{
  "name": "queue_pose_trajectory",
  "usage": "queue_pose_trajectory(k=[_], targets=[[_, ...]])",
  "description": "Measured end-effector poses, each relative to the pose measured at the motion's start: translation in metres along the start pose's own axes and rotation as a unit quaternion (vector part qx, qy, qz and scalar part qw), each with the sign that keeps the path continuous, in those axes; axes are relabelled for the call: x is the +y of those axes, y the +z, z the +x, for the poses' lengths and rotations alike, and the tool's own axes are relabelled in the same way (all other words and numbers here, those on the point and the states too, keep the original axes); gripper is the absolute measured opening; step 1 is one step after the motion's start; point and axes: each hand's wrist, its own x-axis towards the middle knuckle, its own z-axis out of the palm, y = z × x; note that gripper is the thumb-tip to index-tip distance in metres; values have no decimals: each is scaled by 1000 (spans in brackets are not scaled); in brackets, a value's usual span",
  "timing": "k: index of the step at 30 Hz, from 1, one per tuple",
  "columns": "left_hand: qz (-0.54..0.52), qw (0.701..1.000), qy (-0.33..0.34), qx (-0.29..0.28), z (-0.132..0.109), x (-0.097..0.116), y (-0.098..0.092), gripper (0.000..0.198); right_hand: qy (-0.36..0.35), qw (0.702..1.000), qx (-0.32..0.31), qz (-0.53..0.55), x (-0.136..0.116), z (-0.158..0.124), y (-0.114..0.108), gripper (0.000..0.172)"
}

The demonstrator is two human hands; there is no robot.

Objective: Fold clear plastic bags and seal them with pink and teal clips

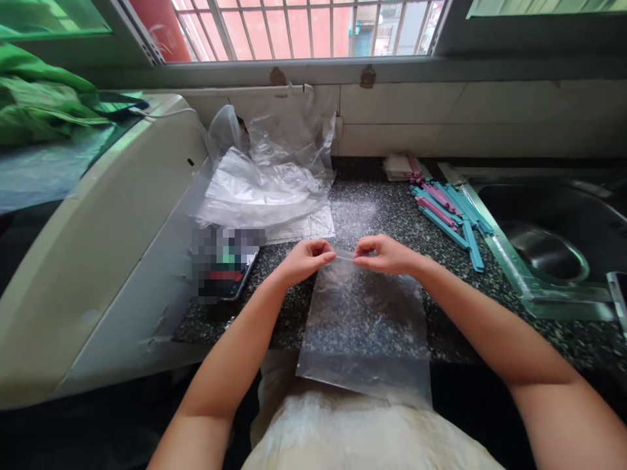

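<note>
A clear plastic bag (pixel 365 326) hangs down from both hands, its lower part reaching over the counter's front edge toward my body. My left hand (pixel 309 258) pinches the bag's top edge between thumb and fingers. A short way to the right, my right hand (pixel 385 254) is closed in a pinch on the same edge. Between the two pinches a narrow strip of the plastic shows, slightly whitish. Beyond my left hand lies a heap of clear plastic bags (pixel 264 192). Blue and pink sealing clips (pixel 448 212) lie in a loose pile beyond my right hand.
A phone (pixel 240 277), its screen partly blurred out, lies on the speckled counter (pixel 362 222). At left stands a white appliance (pixel 132 196) with green cloth (pixel 44 98) on top. A metal sink (pixel 543 251) is at right. Behind is a barred window (pixel 308 29).
</note>
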Motion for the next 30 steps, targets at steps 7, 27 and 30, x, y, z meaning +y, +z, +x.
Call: queue_pose_trajectory(k=[7,27,30], targets=[[20,1000,15,11,-3,-1,1,23,23,1000,-11,8,-1,3,3,15],[35,998,-29,36,-4,3,2,16,22,998,-8,-60,2,-4,-2,10],[105,994,-5,38,-3,0,3,11,-5,994,-3,-108,3,-1,3,9]])
